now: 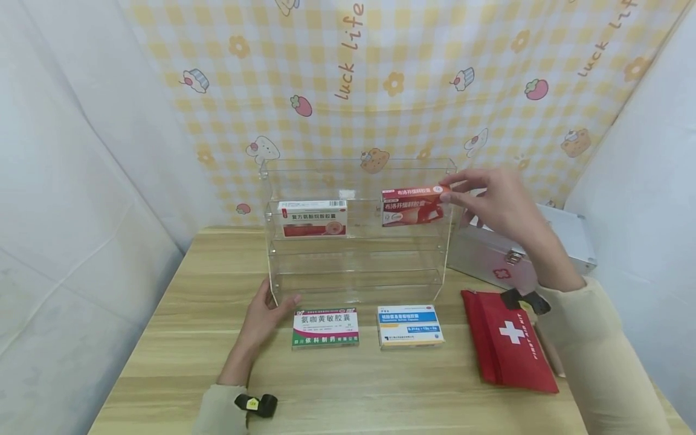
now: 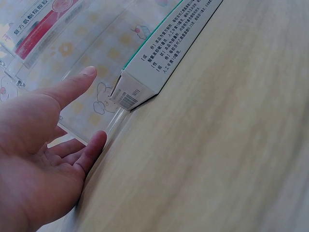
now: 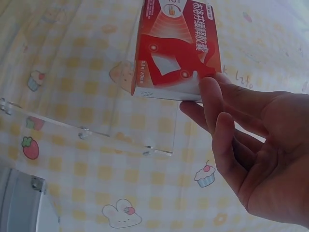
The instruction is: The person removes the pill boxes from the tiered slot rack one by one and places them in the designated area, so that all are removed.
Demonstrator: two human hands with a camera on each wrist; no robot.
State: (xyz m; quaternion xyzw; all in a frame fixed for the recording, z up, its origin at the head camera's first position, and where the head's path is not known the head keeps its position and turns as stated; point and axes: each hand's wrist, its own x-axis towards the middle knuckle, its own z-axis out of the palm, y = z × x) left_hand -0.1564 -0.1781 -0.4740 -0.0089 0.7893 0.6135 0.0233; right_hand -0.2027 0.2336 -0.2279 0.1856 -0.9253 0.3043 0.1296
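My right hand (image 1: pixel 497 199) pinches the right end of a red and white medicine box (image 1: pixel 410 208) between thumb and fingers. In the right wrist view that box (image 3: pixel 176 53) is tilted, its printed face visible. It overlaps the upper right part of a clear acrylic rack (image 1: pixel 356 296) in the head view. My left hand (image 1: pixel 263 317) holds the rack's lower left corner, thumb in front and fingers around the side. A white and red medicine box (image 1: pixel 312 220) stands on the rack's left side. Right by the left thumb lies a green, white and pink medicine box (image 1: pixel 326 328).
A blue and white medicine box (image 1: pixel 410 326) lies on the wooden table (image 1: pixel 348 393) before the rack. At right are a red first aid pouch (image 1: pixel 511 344) and a silver case (image 1: pixel 484 257). Behind hangs a yellow checked cloth (image 1: pixel 348 78).
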